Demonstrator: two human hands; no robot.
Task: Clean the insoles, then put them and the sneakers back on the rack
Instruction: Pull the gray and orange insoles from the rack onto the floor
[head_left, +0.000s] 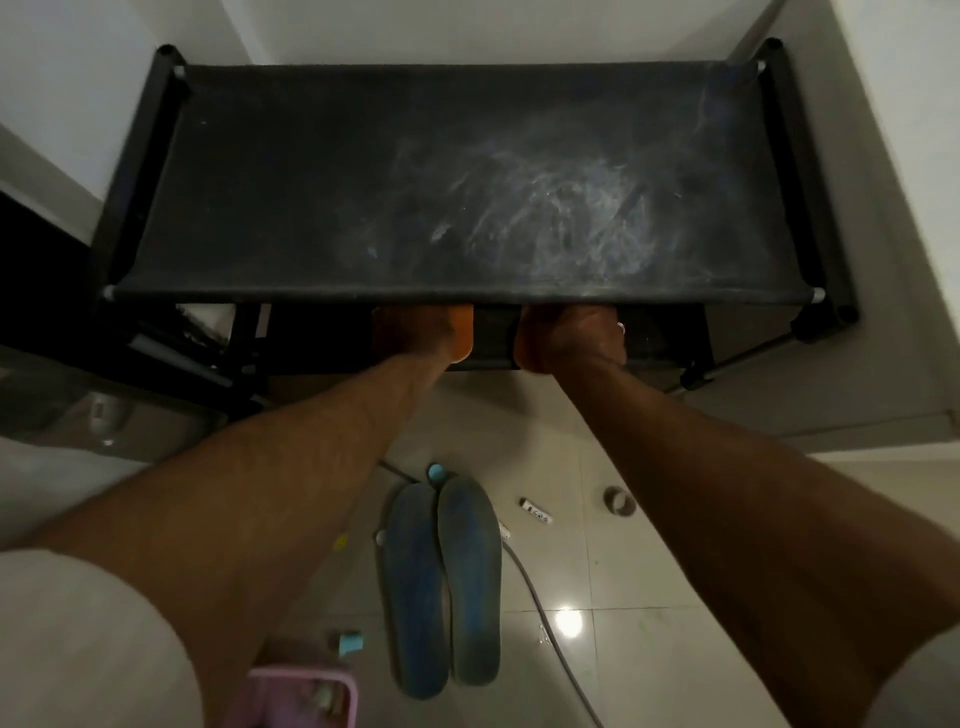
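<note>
Two blue foam insoles (444, 587), long and rounded with worn, dusty faces, lie side by side and touching on the glossy tiled floor (623, 519), toes toward the rack (457, 176). They sit between the person's outstretched forearms, well back from both hands. Just under the front bar of the rack's top tier, the left hand (415, 335) closes over an orange sneaker (461, 332), and the right hand (569, 338), a ring on one finger, clasps a second orange sneaker (522, 351) of which only an edge shows; the fingers of both hands disappear beneath the shelf. The top tier is black fabric stretched on a black tube frame, smeared with pale, chalky dust at its right half. A grey hose (545, 613) curves along the tiles beside the insoles, a small white tube (536, 511) lies nearby, and a pink plastic basket (296, 696) stands at the lower edge.
</note>
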